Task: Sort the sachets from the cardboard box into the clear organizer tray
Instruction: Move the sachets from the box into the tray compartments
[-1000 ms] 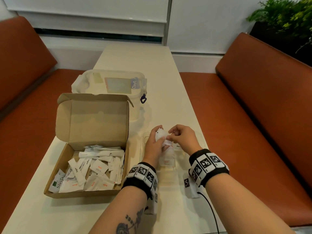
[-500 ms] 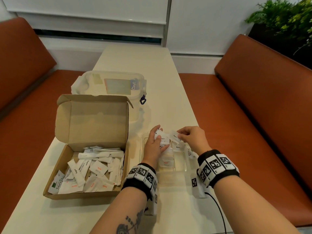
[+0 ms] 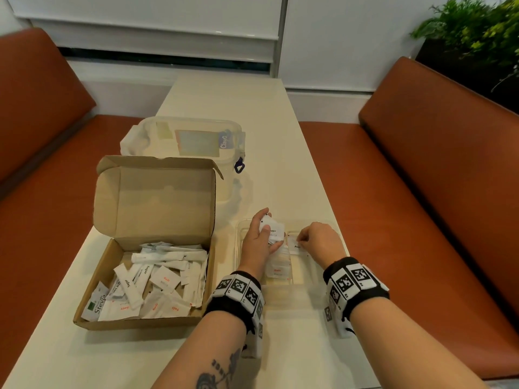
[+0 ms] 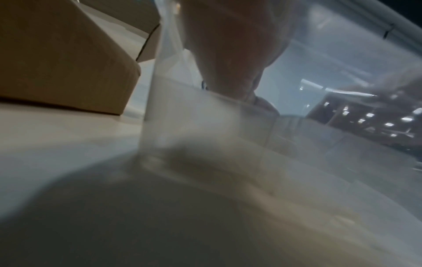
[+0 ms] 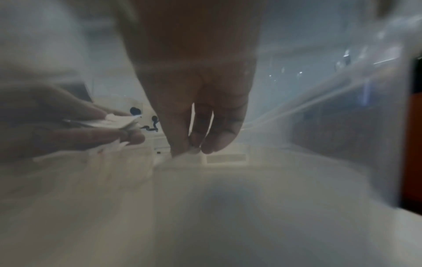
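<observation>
Right wrist only: right hand [image 5: 194,112] fingertips [image 5: 180,151] on sachet [image 5: 182,156].

Inside the cardboard box [image 3: 146,248], a sachet at the near-left corner reads "Stevia" [image 3: 97,303]. Stick sachets read "Sugar" [image 3: 127,287], flat ones "Salt" [image 3: 165,279] in red. Behind the box, the lidded plastic container [image 3: 185,138] carries a "ClayG" label [image 3: 223,141]. The sachets in the left hand [image 3: 257,242] show "Pepper" [image 3: 271,231].

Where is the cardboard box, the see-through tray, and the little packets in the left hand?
cardboard box [image 3: 106,279], head view, its left wall.
clear tray [image 3: 306,279], head view, bare floor.
packets in left hand [image 3: 273,231], head view, the top packet's face.
</observation>
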### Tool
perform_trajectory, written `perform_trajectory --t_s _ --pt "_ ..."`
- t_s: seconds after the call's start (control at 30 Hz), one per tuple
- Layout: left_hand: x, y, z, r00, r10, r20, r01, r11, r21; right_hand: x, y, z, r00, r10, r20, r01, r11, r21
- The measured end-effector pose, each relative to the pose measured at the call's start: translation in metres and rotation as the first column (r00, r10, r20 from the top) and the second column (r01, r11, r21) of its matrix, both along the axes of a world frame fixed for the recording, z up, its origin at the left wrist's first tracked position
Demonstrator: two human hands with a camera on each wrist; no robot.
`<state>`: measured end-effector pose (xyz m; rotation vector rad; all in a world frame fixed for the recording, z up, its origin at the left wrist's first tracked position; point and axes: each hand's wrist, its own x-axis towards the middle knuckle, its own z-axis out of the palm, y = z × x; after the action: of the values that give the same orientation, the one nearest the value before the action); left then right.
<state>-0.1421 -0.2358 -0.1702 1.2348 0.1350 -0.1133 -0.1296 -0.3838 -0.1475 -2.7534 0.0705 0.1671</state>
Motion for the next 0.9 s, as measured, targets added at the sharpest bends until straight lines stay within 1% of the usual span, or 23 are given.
perform_trajectory --t_s 0.1,0.27,0.47,0.73,0.8,0.83,0.9 --pt "0.0 0.0 0.0 1.0 0.0 0.0 0.0 1.0 0.007 -0.001 -0.001 -0.002 1.0 0.017 0.014 -0.017 1.0 -0.008" --pt "0.001 0.0 -0.001 1.0 0.004 -0.004 -0.004 1.0 0.011 -0.005 0.0 -0.002 0.996 0.042 0.083 -0.04 0.999 -0.025" --pt "0.001 0.0 -0.001 1.0 -0.003 -0.013 0.002 1.0 -0.01 -0.007 0.002 -0.006 0.994 0.081 0.072 -0.075 0.994 -0.079" --pt "0.0 0.001 -0.003 1.0 -0.014 -0.017 0.014 1.0 -0.021 -0.007 0.004 -0.007 0.997 0.049 0.058 -0.045 0.996 -0.075" --pt "0.001 0.001 -0.003 1.0 -0.014 -0.023 0.014 1.0 -0.027 -0.006 0.006 -0.004 0.994 0.03 0.105 -0.024 0.998 -0.054" --pt "0.001 0.0 -0.003 1.0 -0.013 -0.025 0.013 1.0 -0.026 -0.005 0.008 -0.001 0.988 0.012 0.154 -0.009 1.0 -0.021" --pt "0.001 0.0 -0.002 1.0 -0.01 -0.029 0.009 1.0 -0.026 -0.003 0.013 0.006 0.971 -0.032 0.238 0.004 0.993 0.116"
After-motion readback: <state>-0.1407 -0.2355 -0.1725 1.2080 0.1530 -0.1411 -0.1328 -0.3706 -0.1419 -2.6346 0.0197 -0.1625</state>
